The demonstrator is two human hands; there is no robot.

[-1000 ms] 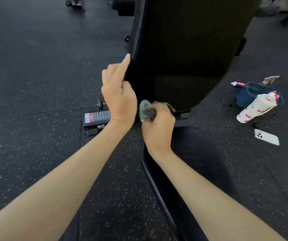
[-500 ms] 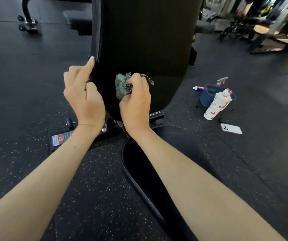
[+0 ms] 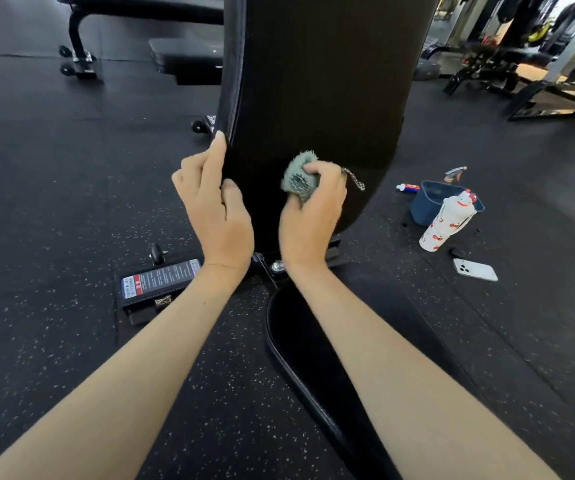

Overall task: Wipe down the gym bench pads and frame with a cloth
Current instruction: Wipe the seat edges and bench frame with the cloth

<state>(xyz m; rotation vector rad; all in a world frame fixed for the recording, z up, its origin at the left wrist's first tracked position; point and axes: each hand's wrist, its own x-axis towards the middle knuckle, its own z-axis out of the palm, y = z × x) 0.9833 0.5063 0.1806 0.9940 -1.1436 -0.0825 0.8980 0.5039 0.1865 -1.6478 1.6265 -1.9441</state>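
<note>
A black upright back pad (image 3: 317,91) of the gym bench rises in front of me, and its black seat pad (image 3: 307,344) lies below between my forearms. My right hand (image 3: 310,216) grips a bunched grey-green cloth (image 3: 300,178) and holds it against the lower part of the back pad. My left hand (image 3: 215,206) holds the pad's left edge, index finger stretched up along the rim and thumb on the front face. The bench frame (image 3: 272,265) with a bolt shows between my wrists.
A labelled frame foot (image 3: 158,282) lies on the speckled rubber floor at left. At right stand a blue bucket (image 3: 431,202), a white patterned bottle (image 3: 445,223), a small tube (image 3: 407,187) and a white phone (image 3: 475,270). Other benches (image 3: 161,32) and racks (image 3: 521,64) stand behind.
My right hand carried the cloth up from the pad's bottom edge onto its lower face. The view tilted upward. My left hand kept its hold on the pad's left edge.
</note>
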